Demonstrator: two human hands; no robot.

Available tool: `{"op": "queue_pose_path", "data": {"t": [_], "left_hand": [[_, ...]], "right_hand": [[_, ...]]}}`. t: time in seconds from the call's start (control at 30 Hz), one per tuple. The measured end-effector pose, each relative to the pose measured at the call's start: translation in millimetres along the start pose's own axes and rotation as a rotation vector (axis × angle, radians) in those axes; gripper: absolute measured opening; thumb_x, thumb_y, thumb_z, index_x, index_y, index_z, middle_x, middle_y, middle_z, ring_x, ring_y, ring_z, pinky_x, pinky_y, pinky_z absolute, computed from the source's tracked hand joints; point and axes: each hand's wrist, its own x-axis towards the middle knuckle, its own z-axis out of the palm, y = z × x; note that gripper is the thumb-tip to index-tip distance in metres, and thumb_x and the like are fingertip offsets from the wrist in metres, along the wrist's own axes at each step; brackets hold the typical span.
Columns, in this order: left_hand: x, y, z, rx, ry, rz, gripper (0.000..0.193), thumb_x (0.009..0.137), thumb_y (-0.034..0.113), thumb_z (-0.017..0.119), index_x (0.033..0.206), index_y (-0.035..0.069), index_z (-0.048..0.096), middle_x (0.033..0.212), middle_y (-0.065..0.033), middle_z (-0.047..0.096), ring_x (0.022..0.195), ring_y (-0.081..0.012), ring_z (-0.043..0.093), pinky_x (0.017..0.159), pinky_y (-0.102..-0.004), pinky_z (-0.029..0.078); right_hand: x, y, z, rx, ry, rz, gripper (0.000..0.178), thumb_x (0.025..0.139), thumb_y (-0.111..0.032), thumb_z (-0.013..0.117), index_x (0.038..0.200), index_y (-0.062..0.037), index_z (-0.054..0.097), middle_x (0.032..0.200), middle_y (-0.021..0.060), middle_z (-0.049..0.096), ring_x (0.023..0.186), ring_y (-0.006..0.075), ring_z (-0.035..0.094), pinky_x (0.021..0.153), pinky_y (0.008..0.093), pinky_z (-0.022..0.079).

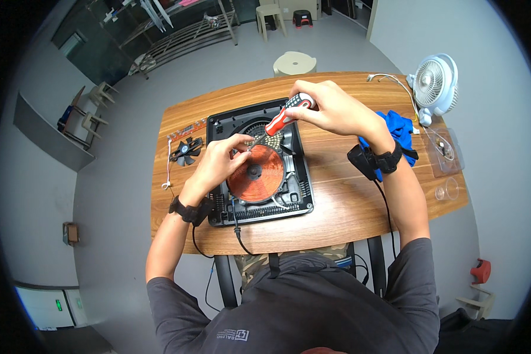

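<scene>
While the right hand (330,109) is wrapped around the red and black handle of a screwdriver (284,116), fingers closed on the grip, the tool slants down to the left toward the far edge of the copper coil (255,171). The left hand (218,162) sits right at the tip, fingers pinched together there; can't tell if there's a screw between them, too small to see.

All this is inside an opened black cooker housing (301,189) lying about mid-table, a bit left of centre. Its near edge comes close to the near edge of the wooden table (336,212), with a power cord (237,227) hanging off that side.

To the right of the housing there's a bare stretch of wood before you hit the blue cloth (402,131). To the left it's tighter: a small black fan (186,150) sits just beside the housing, near the left edge. A white desk fan (435,82) stands at the far right corner, and a clear plastic tray (445,154) sits at the right edge.
</scene>
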Motion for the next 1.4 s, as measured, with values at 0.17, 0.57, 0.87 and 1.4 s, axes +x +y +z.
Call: {"op": "queue_pose_path", "data": {"t": [0.17, 0.57, 0.87, 1.4], "left_hand": [[5.2, -1.9, 5.8, -0.009, -0.048, 0.037, 0.054, 0.087, 0.016, 0.080, 0.136, 0.009, 0.061, 0.114, -0.0155, 0.074, 0.096, -0.0259, 0.072, 0.086, -0.0349, 0.056], [-0.7, -24.9, 21.7, 0.179, -0.430, 0.022, 0.073, 0.083, 0.037, 0.083, 0.149, 0.018, 0.054, 0.159, -0.0202, 0.039, 0.144, -0.0389, 0.043, 0.119, -0.0440, 0.039], [-0.5, -24.5, 20.8, 0.195, -0.426, -0.012, 0.073, 0.082, 0.040, 0.083, 0.146, 0.018, 0.058, 0.157, -0.0187, 0.041, 0.142, -0.0376, 0.045, 0.117, -0.0435, 0.041], [-0.7, -32.8, 23.6, 0.207, -0.427, -0.005, 0.074, 0.081, 0.035, 0.084, 0.148, 0.018, 0.056, 0.159, -0.0209, 0.039, 0.145, -0.0381, 0.042, 0.120, -0.0431, 0.037]], "right_hand": [[-4.6, -1.2, -7.0, -0.013, 0.012, 0.016, 0.037, 0.097, -0.035, 0.070, 0.109, 0.0000, 0.064, 0.076, 0.0178, 0.068, 0.070, 0.0302, 0.066, 0.063, 0.0388, 0.050], [-16.3, 7.1, -20.5, -0.204, -0.024, 0.061, 0.036, 0.095, -0.035, 0.070, 0.103, -0.0007, 0.063, 0.080, 0.0205, 0.068, 0.075, 0.0378, 0.067, 0.067, 0.0437, 0.051], [-8.2, -1.9, -9.3, -0.278, -0.075, 0.015, 0.035, 0.093, -0.033, 0.072, 0.104, -0.0019, 0.062, 0.079, 0.0213, 0.068, 0.075, 0.0408, 0.066, 0.066, 0.0460, 0.050], [12.5, -7.3, 6.3, -0.337, -0.203, 0.017, 0.038, 0.092, -0.036, 0.072, 0.096, 0.0003, 0.061, 0.077, 0.0226, 0.068, 0.078, 0.0442, 0.068, 0.071, 0.0512, 0.054]]}}
